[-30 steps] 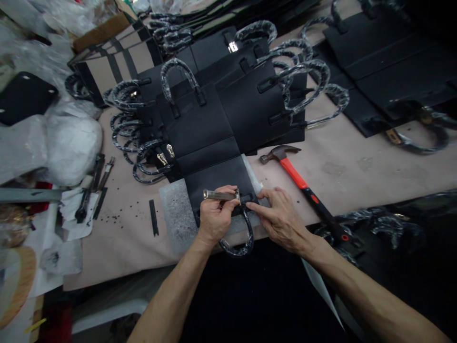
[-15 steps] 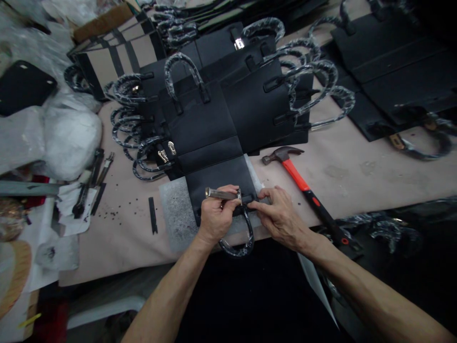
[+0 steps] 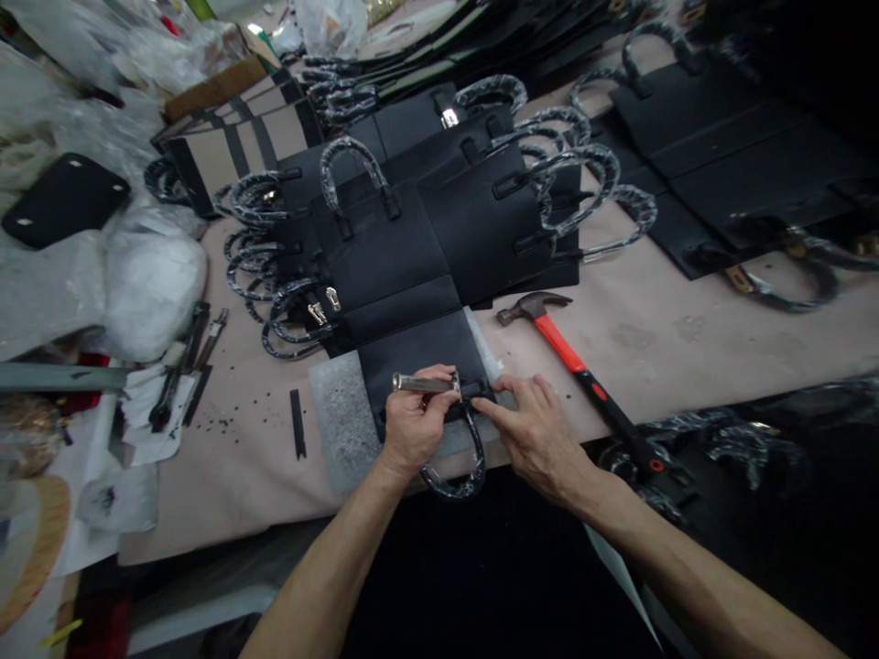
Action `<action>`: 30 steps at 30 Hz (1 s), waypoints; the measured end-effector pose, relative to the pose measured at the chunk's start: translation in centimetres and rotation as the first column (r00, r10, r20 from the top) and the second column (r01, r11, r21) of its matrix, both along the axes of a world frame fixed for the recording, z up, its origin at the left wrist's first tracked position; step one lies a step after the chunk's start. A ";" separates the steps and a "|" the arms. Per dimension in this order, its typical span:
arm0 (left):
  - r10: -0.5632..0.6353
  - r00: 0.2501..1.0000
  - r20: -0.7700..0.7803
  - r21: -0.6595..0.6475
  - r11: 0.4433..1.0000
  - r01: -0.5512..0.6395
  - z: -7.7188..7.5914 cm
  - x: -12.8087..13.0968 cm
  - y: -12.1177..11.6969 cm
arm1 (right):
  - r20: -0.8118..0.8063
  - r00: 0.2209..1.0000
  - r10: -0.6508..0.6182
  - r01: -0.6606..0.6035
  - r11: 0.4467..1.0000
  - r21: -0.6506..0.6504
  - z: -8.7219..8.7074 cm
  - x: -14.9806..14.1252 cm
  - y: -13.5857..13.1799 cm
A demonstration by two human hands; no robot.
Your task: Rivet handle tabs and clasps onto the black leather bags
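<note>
A metal punch [image 3: 416, 383] lies across my left hand [image 3: 418, 421], whose fingers are closed around it. Its narrower end reaches the handle tab on a black bag panel [image 3: 418, 352]. My right hand [image 3: 536, 426] rests at the panel's right edge, fingers apart, one fingertip touching the tab. From the tab a plastic-wrapped handle [image 3: 479, 458] loops toward me over the table edge. Beneath the panel is a pale speckled board [image 3: 341, 421]. A claw hammer [image 3: 559, 348] with a red and black grip lies to the right of my right hand.
Overlapping black bag panels [image 3: 481, 206] with wrapped handles spread across the middle. More black panels [image 3: 742, 137] lie at the right. On the left are a slim black strip [image 3: 298, 424], several tools [image 3: 199, 348], scattered black bits and plastic bags [image 3: 155, 293].
The view has shifted slightly, so the surroundings appear a little lower and, on the right, further left. Both hands keep nearly the same place on the panel, and the punch stays in the left.
</note>
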State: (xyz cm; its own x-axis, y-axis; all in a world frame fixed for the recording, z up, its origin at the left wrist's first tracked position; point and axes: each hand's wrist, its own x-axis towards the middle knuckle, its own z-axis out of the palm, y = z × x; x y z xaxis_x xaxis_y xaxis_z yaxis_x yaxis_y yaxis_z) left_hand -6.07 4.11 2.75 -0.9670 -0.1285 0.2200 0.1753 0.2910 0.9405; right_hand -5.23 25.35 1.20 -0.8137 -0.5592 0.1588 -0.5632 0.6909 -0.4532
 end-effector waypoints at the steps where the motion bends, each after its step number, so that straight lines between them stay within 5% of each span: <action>1: 0.001 1.000 0.000 -0.003 1.000 -0.001 0.0 0.0 0.0 | 0.004 1.000 -0.004 0.004 1.000 -0.004 -0.1 0.0 0.0; 30: -0.030 0.995 -0.100 -0.130 0.991 0.017 -0.2 0.0 0.5 | -0.050 0.998 0.026 -0.017 0.983 0.182 0.9 0.3 -0.2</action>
